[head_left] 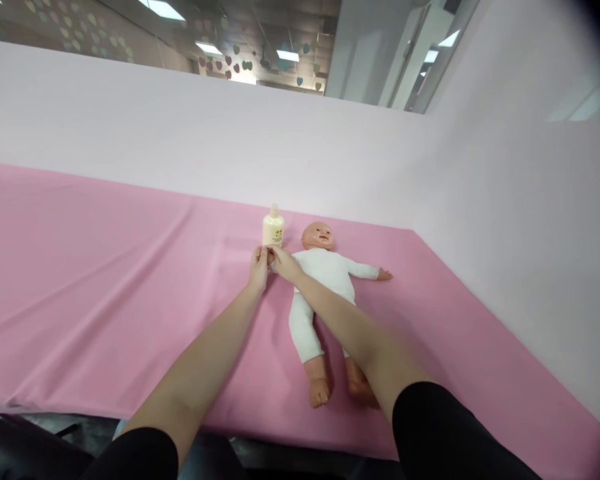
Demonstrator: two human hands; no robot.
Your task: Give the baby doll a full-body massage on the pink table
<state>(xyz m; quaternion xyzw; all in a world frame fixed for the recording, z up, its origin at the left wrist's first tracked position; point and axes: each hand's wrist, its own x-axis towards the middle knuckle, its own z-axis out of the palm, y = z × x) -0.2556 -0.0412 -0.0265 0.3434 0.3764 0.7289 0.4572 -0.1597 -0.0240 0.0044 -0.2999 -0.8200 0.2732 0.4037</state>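
A baby doll (325, 270) lies on its back on the counter (105, 280), which is draped in a pink cloth. The doll wears a white suit, its head points toward the far wall, and its bare feet point toward the near edge. One arm of the doll stretches out flat to the right, hand open on the cloth. Its other arm reaches toward the left, and that is where both of the person's hands meet.

The left hand (259, 267) and the right hand (281, 261) come together at the end of the doll's arm, fingertips pinched around its small hand; the hands touch each other there, closed on it. The right forearm crosses over the doll's body and one leg, hiding part of them. Both of the person's arms are bare to above the elbow, with black sleeves nearer the camera.

Just behind the two hands, beside the doll's head, a cream-coloured bottle (273, 227) stands upright with its cap on. A pale pink backdrop (180, 147) rises behind the counter and along the right side.
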